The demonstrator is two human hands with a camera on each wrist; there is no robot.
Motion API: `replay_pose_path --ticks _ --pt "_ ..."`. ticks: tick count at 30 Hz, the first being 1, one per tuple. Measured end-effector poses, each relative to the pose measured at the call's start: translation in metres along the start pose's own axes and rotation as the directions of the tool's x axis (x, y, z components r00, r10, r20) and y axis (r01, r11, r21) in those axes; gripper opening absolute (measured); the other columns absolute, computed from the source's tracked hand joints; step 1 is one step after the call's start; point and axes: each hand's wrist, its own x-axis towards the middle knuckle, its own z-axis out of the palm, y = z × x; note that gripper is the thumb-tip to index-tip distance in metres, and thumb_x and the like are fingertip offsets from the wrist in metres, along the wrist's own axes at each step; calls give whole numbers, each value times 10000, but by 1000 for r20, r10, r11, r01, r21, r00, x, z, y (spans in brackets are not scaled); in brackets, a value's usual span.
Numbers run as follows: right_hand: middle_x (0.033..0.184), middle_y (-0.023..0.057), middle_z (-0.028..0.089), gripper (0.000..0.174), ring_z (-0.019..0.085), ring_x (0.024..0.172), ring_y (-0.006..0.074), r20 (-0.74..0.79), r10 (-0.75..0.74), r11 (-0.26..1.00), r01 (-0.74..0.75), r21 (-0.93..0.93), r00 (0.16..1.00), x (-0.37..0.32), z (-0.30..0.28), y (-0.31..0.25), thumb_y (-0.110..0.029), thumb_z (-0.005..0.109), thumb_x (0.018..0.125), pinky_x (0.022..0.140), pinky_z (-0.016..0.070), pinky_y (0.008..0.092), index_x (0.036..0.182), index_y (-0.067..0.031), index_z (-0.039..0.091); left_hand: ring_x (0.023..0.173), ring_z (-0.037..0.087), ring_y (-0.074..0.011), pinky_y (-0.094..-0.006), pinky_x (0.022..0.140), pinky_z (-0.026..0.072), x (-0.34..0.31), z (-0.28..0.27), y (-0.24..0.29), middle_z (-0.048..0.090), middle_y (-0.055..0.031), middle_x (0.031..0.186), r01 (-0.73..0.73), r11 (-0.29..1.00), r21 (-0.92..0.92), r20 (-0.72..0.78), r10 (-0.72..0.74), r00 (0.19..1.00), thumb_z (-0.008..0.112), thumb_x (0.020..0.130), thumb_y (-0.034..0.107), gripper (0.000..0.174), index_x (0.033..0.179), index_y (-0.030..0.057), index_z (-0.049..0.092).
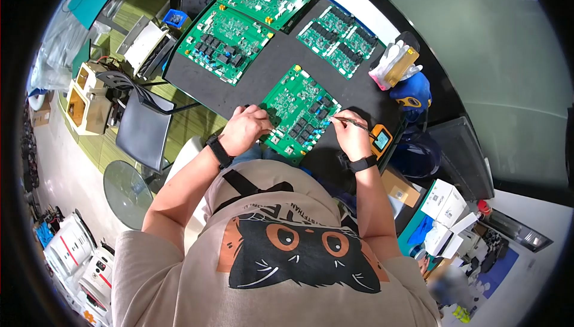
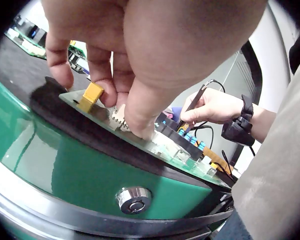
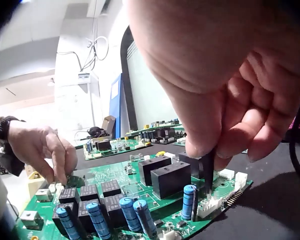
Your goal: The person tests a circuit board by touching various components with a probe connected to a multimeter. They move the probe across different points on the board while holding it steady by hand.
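You are steadying a green circuit board (image 1: 299, 114) that is lying flat on the black mat (image 1: 269, 70), at its near edge, right in front of you. Your left hand (image 1: 244, 128) is sitting on the board's near left corner with its fingers curled. The left wrist view is showing your thumb pressing down on the top face while the fingertips are reaching over the edge beside a yellow part (image 2: 92, 93), so the hand is gripping the board there.

Your right hand (image 1: 351, 135) is closing its thumb and fingers around a thin black probe (image 3: 208, 172), pinching it like a pen. The probe is pointing down, and its tip is touching the board's right edge, just beside a white connector (image 3: 210, 206) and close to a row of black blocks (image 3: 170, 177) and blue cylinders (image 3: 127, 212). A dark cable is trailing away from the probe's back end.

An orange meter (image 1: 380, 140) is lying on the mat just to the right of your right hand. Three more green boards (image 1: 226, 43) are lying farther away on the mat, well apart from the one under your hands. A pair of white gloves (image 1: 391, 58) is sitting at the far right. A grey chair (image 1: 140, 126) is standing to the left of the mat.
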Motion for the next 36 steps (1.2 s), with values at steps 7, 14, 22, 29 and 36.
replay_pose_path --ticks 7,14,22,29,36 --pt "825 136 693 79 679 787 329 10 -94 991 94 -96 996 4 6 7 -50 716 846 727 544 411 838 -30 640 965 584 -197 -365 818 410 0 3 -1 640 31 925 -16 1000 12 -22 16 1000 718 827 215 123 941 182 750" --pt "821 133 685 101 667 812 355 0 -74 997 74 -31 997 1 4 8 -60 720 840 762 535 436 826 -41 622 972 582 -196 -369 811 419 0 -1 2 633 33 927 -12 1000 28 -15 12 1000 721 828 209 124 947 189 752" --pt "798 143 692 95 678 761 330 -42 47 994 -42 105 998 -8 1 11 -64 741 840 690 542 405 843 -11 662 961 578 -196 -379 786 428 1 3 0 626 39 926 -7 998 65 -6 7 1000 721 829 218 117 941 203 752" --pt "824 157 704 96 696 765 322 -22 38 992 -35 121 999 -5 2 17 -65 743 839 695 553 397 854 -8 667 958 579 -194 -381 771 431 1 2 3 624 34 923 -3 997 77 -14 4 1000 720 830 230 114 937 208 754" --pt "826 158 702 92 691 762 342 0 9 996 -9 84 1000 1 -2 10 -48 733 835 692 554 401 846 -12 649 967 578 -204 -404 754 439 1 2 4 626 28 935 28 996 82 2 -28 1000 725 830 214 124 949 203 759"
